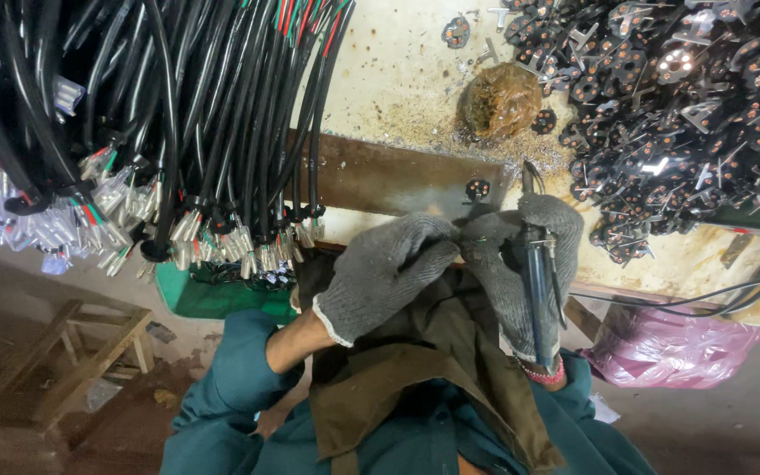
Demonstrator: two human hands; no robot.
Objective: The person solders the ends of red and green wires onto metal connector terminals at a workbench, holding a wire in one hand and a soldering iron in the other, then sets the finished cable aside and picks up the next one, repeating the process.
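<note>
A cramped workshop seen from above: a stained, cream-coloured tabletop (398, 70) dusted with metal filings, with bare earth floor below it. Down and to the left of the hands stands a rough wooden stool (63, 356) on the floor. Above and left of the left hand, a thick bundle of black cables (186, 114) hangs over the tabletop edge, its metal terminals dangling within easy reach, seemingly so each can be drawn off one at a time.

The left hand (380, 273), in a grey knit glove, is curled with its fingertips pinched together against the right hand's; whatever small piece sits between them is hidden by the gloves. The right hand (521, 264), also gloved, is clamped around a dark-handled soldering iron (537, 281), tip pointing away from the body toward a rusty metal plate (380, 176) just beyond the hands, where one small black round connector (478, 188) rests.

Above the right hand lies a brownish lump wrapped in plastic (500, 101). Up and to the right, a large heap of black connectors (688, 97) covers the tabletop. Below right, a pink plastic bag (670, 347) lies on the floor.
</note>
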